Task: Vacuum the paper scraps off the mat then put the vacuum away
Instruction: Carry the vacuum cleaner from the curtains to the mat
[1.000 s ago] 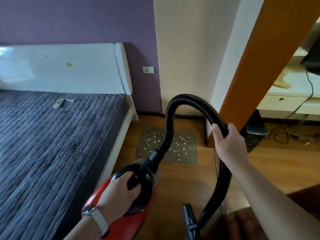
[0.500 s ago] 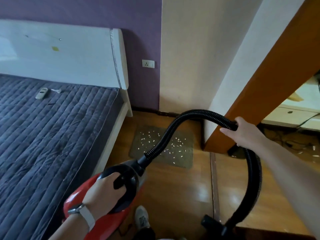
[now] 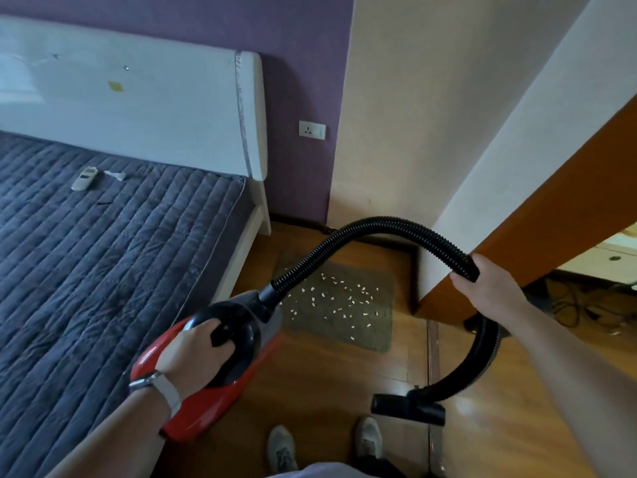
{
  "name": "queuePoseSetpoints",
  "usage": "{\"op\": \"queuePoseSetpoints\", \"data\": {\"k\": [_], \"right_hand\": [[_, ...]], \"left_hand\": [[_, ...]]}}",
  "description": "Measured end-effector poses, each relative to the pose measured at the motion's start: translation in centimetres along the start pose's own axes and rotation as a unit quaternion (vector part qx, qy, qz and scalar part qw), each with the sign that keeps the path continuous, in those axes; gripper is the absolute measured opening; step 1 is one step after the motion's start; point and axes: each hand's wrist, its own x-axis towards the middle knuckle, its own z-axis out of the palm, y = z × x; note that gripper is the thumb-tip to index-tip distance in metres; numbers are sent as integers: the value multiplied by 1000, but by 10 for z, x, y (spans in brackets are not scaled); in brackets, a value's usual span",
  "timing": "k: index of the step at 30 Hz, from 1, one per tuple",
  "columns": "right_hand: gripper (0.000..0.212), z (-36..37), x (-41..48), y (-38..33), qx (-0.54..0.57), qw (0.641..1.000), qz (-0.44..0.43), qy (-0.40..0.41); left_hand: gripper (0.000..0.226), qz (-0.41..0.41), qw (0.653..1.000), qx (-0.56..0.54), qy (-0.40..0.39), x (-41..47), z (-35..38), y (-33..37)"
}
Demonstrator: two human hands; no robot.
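While the left hand (image 3: 196, 353) carries the red vacuum (image 3: 213, 398) off the floor by its black top handle, grip curled tight round that handle, the right hand (image 3: 489, 291) holds the black ribbed hose (image 3: 379, 224) near its far end, grip closed round it. Hose arcs up from the vacuum's front, passes over the mat and through the right hand, then loops down to the black floor nozzle (image 3: 408, 408). Nozzle sits at or just above the wooden floor (image 3: 327, 374); can't tell if it touches. It is short of the mat (image 3: 379, 343), near the person's grey shoes (image 3: 282, 446). Mat is grey-green and lies on the floor between the bed (image 3: 103, 253) and the wall corner, with white paper scraps (image 3: 331, 301) scattered across it. Watch with pale strap (image 3: 162, 388) on left wrist. White headboard (image 3: 138, 115) against purple wall, wall socket (image 3: 312, 130) beside it. White remote (image 3: 84, 178) lies on the dark quilted bed cover. Orange wooden door frame (image 3: 551, 201) behind the right hand, and a tangle of cables (image 3: 579, 305) on the floor past it.
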Motion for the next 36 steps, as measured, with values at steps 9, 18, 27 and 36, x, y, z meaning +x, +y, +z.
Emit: {"op": "queuePoseSetpoints", "data": {"k": [9, 18, 27, 36], "right_hand": [[11, 32, 66, 5, -54, 980, 4, -191], [33, 145, 151, 49, -154, 918, 22, -365], [17, 354, 212, 111, -184, 893, -31, -410], [26, 536, 265, 198, -131, 857, 25, -497]], "left_hand": [[20, -91, 995, 15, -29, 58, 50, 0], [27, -195, 976, 46, -88, 111, 161, -40], [25, -228, 972, 19, -54, 190, 328, -160], [10, -211, 977, 12, -25, 258, 469, -280]]}}
